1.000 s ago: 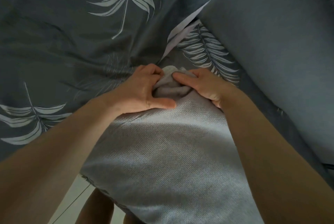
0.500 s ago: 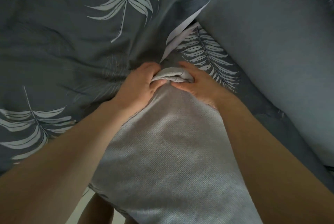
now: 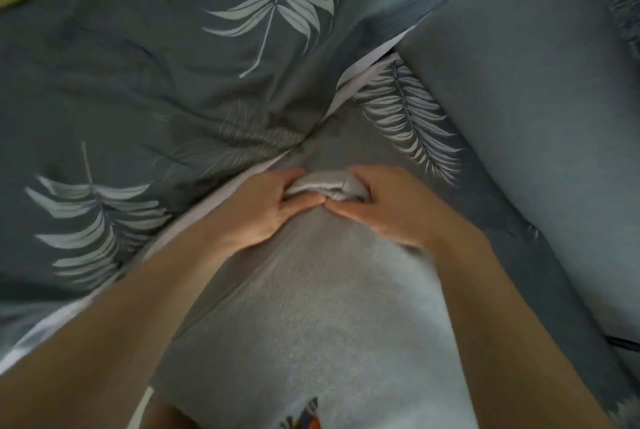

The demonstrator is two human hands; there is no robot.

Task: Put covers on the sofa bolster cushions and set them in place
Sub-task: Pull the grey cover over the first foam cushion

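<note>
Both hands pinch the gathered end of the grey cushion, now more tightly than a moment ago.

The left hand (image 3: pixel 263 210) and right hand (image 3: pixel 388 210) have come closer; their thumbs almost touch, and the fingers (image 3: pixel 294 175) are closed on the folded end of the bolster cushion (image 3: pixel 311 317). The leaf-print cover (image 3: pixel 173 82) lies open at 12 o'clock, so I think the end is ready to go in. A plain cushion (image 3: pixel 536 134) lies at 2 o'clock.

L hand (image 3: pixel 266 210) & R hand (image 3: pixel 391 210) pinching grey bolster (image 3: pixel 311 317) end, thumbs touching, leaf-print cover (image 3: pixel 145 75) around
</note>
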